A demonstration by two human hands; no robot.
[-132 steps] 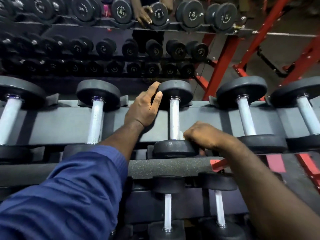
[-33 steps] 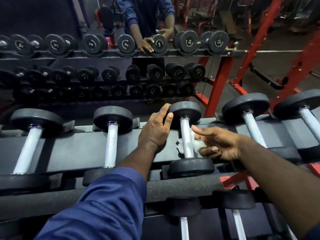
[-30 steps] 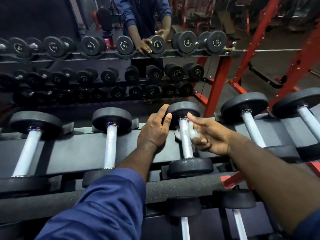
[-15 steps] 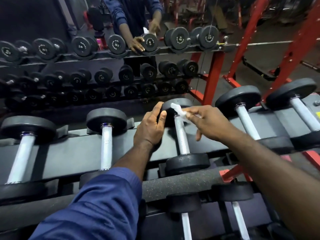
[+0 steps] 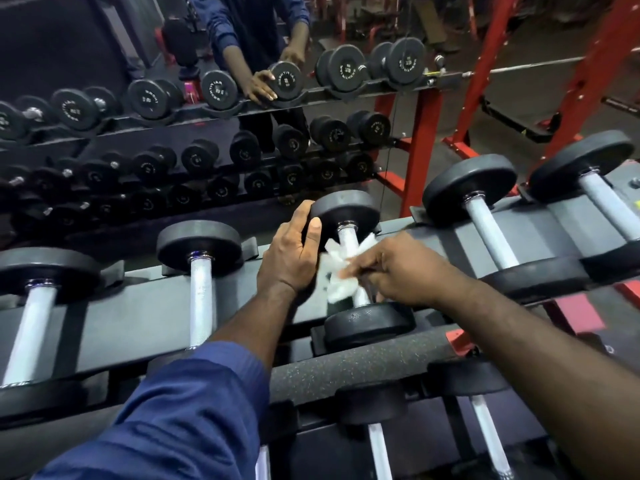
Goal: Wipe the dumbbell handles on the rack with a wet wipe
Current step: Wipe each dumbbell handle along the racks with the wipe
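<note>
A black dumbbell (image 5: 346,211) with a pale steel handle (image 5: 348,237) lies on the dark grey rack (image 5: 138,306), third from the left. My left hand (image 5: 294,258) cups the left side of its far head. My right hand (image 5: 401,268) holds a white wet wipe (image 5: 334,275) and presses it against the middle of the handle; the wipe is blurred and hides part of the handle. The near head (image 5: 369,323) sits just below my right wrist.
Two dumbbells (image 5: 199,268) lie to the left and two more (image 5: 485,220) to the right on the same shelf. A lower shelf holds smaller dumbbells (image 5: 374,427). A mirror (image 5: 207,98) behind reflects the rack and me. Red frame posts (image 5: 420,150) stand at the right.
My right hand has slid the wipe from the far end of the handle down toward its middle. My left hand has kept hold of the far head.
</note>
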